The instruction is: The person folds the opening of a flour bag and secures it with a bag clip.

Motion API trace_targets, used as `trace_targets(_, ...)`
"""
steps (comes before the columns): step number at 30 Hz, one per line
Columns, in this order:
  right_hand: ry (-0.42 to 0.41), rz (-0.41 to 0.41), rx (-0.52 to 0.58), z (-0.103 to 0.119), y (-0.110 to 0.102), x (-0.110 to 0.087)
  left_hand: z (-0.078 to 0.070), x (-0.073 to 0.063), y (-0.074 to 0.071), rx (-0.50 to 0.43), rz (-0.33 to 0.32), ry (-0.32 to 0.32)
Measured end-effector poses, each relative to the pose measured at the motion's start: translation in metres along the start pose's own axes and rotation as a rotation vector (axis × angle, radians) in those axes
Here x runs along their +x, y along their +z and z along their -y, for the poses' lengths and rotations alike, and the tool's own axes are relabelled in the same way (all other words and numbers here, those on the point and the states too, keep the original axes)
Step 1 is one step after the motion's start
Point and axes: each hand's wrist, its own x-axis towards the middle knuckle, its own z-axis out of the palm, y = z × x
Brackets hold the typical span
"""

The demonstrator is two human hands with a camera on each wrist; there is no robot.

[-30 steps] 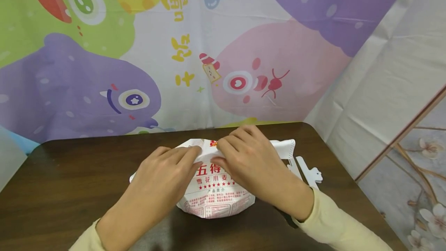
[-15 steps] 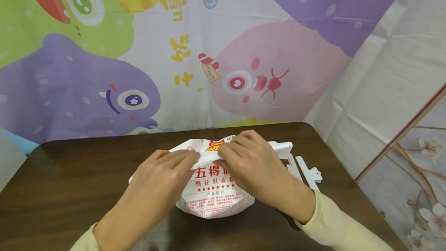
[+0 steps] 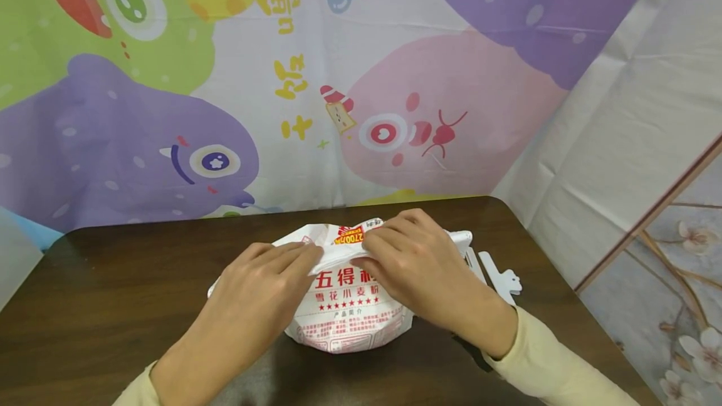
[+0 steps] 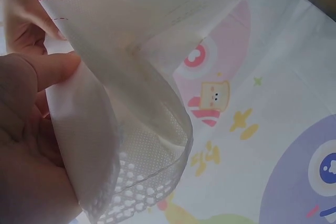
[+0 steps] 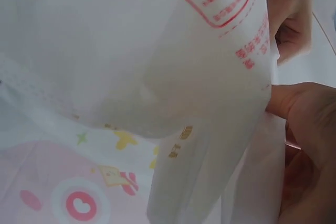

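A white flour bag [image 3: 350,324] with red print sits in the middle of the wooden table, its top folded over into a band. My left hand [image 3: 259,290] pinches the left part of this fold, thumb on the near side. The right hand [image 3: 414,262] pinches the fold further right, and a white end of it sticks out past the knuckles. In the left wrist view, the left thumb [image 4: 58,69] presses the white bag material [image 4: 79,124], whose end hangs in a loose pleat. The right thumb [image 5: 286,98] presses the bag in the right wrist view.
White plastic sealing clips [image 3: 499,275] lie right of the bag, partly behind the right hand. A dark object [image 3: 472,353] shows under the right wrist. Behind the brown table [image 3: 141,268] hangs a cartoon-printed cloth [image 3: 316,174]; a flowered panel [image 3: 688,281] stands at right.
The fold has turned down toward me, and more red and yellow print shows behind it. My right hand has shifted slightly right along the fold; the left has barely moved.
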Motion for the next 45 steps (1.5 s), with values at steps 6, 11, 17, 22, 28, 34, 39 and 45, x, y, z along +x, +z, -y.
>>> trace_targets(6,0.020,0.031,0.004,-0.002,-0.003,-0.004,0.001,-0.003,-0.002,-0.031,0.019,-0.001)
trace_targets(11,0.015,0.025,0.011,-0.002,-0.004,-0.005,0.003,-0.006,-0.004,-0.054,0.035,0.005)
trace_targets(17,0.013,0.021,0.019,-0.004,-0.005,-0.007,0.004,-0.007,-0.005,-0.077,0.047,0.008)
trace_targets(22,0.024,0.008,0.020,-0.009,-0.007,-0.011,0.005,-0.009,-0.005,-0.093,0.057,-0.011)
trace_targets(28,0.018,-0.017,0.026,-0.014,-0.007,-0.017,0.007,-0.012,-0.006,-0.100,0.054,-0.020)
trace_targets(34,0.009,-0.020,0.035,-0.013,-0.006,-0.019,0.008,-0.013,-0.006,-0.105,0.057,-0.023)
trace_targets(39,0.003,-0.023,0.043,-0.013,-0.007,-0.020,0.008,-0.013,-0.006,-0.096,0.051,-0.018)
trace_targets(45,-0.010,-0.033,0.037,-0.014,-0.006,-0.021,0.008,-0.013,-0.006,-0.099,0.033,-0.012)
